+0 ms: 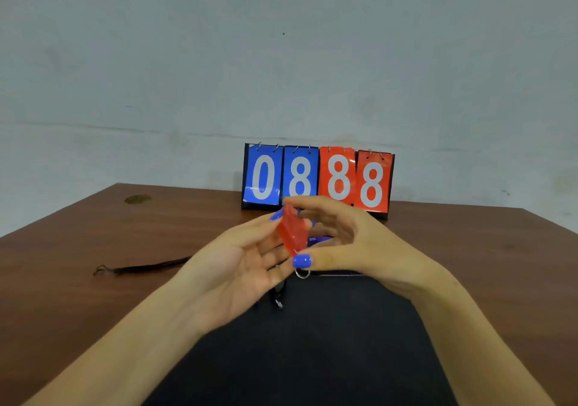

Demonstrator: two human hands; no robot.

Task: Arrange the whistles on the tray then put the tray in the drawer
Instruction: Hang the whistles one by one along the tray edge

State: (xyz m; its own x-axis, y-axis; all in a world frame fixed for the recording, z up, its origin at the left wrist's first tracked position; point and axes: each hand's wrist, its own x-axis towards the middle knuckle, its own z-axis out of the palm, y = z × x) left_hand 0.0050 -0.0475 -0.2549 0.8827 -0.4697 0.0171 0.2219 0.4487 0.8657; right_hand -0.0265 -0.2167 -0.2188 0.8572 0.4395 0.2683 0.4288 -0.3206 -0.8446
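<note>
You hold a small red translucent plastic whistle [291, 233] up in front of you, above a brown wooden tabletop [93, 239]. Your right hand [353, 243] has its grip closed on the whistle, thumb below and fingers curled over the top, while your left hand [237, 268] lies palm-up beside it, fingers spread and only touching the whistle's edge. A small silver metal ring [302, 273] hangs beneath the whistle. Just behind your hands a bit of blue plastic [319, 239] shows, perhaps a second whistle, though too little is visible to be sure. A flat black tray [328, 343] lies on the tabletop directly under your forearms. A loose black cord lanyard [140, 268] rests on the tabletop to your left, and a flip scoreboard with blue and red number cards [317, 180] stands at the back against the wall. You seem to be in the arranging step. Next, lower the whistle onto the tray and release it neatly; no drawer is in sight.
</note>
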